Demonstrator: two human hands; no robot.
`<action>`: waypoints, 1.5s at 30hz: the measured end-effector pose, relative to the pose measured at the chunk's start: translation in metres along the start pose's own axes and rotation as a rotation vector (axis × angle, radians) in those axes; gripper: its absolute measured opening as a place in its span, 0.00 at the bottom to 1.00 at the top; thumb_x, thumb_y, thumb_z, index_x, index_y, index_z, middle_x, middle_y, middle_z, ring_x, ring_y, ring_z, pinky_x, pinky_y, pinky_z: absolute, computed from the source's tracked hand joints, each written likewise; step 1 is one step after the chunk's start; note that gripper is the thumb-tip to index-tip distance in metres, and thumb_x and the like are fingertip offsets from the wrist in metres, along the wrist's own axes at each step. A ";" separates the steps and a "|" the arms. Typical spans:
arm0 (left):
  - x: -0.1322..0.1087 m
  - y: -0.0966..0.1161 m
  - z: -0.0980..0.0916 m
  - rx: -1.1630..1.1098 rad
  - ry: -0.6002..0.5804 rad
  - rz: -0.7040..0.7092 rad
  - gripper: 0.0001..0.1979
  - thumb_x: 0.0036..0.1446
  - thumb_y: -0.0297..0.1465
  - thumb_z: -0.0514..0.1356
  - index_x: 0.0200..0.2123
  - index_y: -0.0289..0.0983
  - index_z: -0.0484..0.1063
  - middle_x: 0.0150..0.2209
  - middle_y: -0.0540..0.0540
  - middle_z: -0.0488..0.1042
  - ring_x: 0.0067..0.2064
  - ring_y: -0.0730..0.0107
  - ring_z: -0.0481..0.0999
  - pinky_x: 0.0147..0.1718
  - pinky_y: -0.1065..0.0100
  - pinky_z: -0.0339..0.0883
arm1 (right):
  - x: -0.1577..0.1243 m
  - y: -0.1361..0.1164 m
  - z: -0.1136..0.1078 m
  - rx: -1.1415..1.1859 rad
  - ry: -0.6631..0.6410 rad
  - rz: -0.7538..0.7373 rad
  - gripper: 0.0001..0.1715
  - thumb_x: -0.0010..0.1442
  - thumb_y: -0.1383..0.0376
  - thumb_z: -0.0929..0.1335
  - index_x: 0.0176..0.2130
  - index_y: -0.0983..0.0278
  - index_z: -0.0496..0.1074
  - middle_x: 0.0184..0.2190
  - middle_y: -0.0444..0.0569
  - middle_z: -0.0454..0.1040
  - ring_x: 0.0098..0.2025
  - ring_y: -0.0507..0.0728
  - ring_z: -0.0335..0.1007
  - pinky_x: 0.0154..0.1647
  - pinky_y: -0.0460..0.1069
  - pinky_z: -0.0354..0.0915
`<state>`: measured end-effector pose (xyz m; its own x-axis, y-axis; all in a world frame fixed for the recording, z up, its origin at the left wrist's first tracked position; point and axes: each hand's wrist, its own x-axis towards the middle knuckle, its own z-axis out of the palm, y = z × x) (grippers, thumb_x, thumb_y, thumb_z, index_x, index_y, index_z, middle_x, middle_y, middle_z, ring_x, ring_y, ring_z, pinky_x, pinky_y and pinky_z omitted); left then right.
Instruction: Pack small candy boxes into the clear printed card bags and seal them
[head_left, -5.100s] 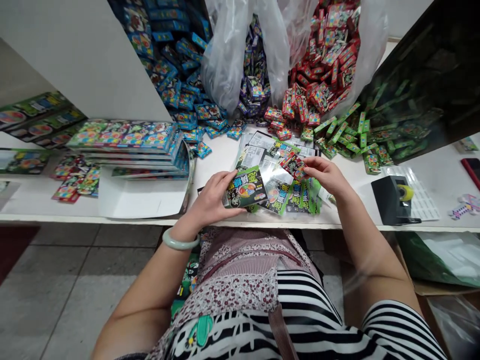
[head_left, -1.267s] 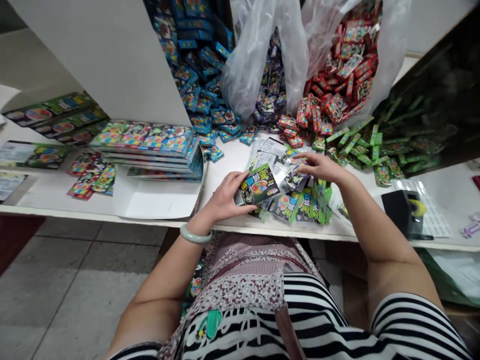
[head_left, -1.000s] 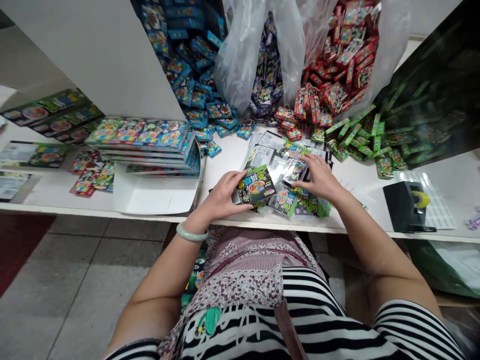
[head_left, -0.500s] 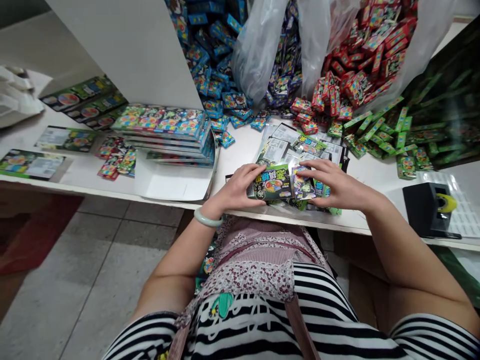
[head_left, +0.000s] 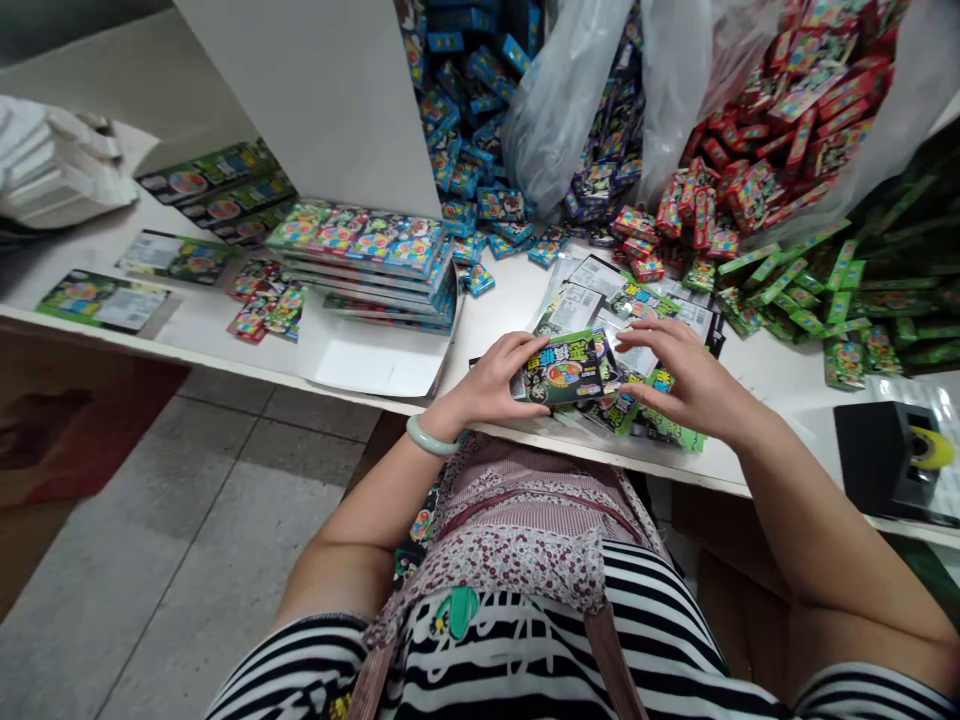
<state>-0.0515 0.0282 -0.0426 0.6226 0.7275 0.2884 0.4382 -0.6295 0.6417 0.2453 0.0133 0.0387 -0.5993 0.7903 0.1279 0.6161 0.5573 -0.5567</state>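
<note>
Head view: over the white desk (head_left: 501, 300), towards 3 o'clock from centre, the left hand (head_left: 499, 380) clasps a black-green packet (head_left: 562, 372) between its fingers; the right hand (head_left: 694, 385), fingers parted, is just beside it, contact unclear. Tiled floor (head_left: 195, 510) lies at 8 o'clock; the top edge cuts off red boxes (head_left: 757, 195) at 2 o'clock.

White table (head_left: 508, 302) under packets (head_left: 574, 303), boxes (head_left: 804, 288), tape dispenser (head_left: 876, 452).
</note>
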 end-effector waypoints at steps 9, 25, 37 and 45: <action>-0.006 -0.001 -0.009 -0.077 0.086 0.022 0.50 0.51 0.48 0.70 0.71 0.41 0.51 0.59 0.35 0.63 0.61 0.48 0.67 0.61 0.44 0.65 | 0.071 0.037 0.028 0.323 0.349 0.257 0.22 0.67 0.53 0.63 0.56 0.56 0.72 0.40 0.51 0.81 0.49 0.64 0.77 0.57 0.65 0.67; -0.017 -0.008 0.003 -0.109 0.159 0.010 0.53 0.51 0.50 0.69 0.72 0.42 0.47 0.60 0.35 0.63 0.60 0.46 0.67 0.59 0.44 0.67 | 0.235 0.099 0.084 -0.520 -0.028 0.262 0.23 0.66 0.59 0.63 0.51 0.70 0.76 0.53 0.68 0.74 0.55 0.73 0.66 0.55 0.65 0.63; -0.015 -0.017 0.016 0.051 -0.011 -0.046 0.46 0.51 0.53 0.67 0.68 0.40 0.58 0.61 0.35 0.66 0.60 0.44 0.66 0.60 0.40 0.61 | 0.242 0.113 0.073 -0.474 -0.015 0.318 0.34 0.56 0.55 0.71 0.59 0.64 0.70 0.57 0.63 0.71 0.58 0.75 0.63 0.57 0.67 0.61; -0.017 0.061 -0.014 -0.262 0.104 0.017 0.27 0.61 0.51 0.61 0.57 0.44 0.72 0.53 0.39 0.74 0.59 0.52 0.70 0.59 0.45 0.67 | 0.237 0.098 0.066 -0.244 0.039 0.337 0.37 0.48 0.56 0.78 0.54 0.66 0.72 0.56 0.63 0.71 0.58 0.73 0.63 0.60 0.66 0.59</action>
<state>-0.0441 -0.0189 0.0014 0.5530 0.7498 0.3633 0.2369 -0.5596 0.7942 0.1301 0.2386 -0.0400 -0.3264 0.9452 0.0052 0.8803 0.3060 -0.3626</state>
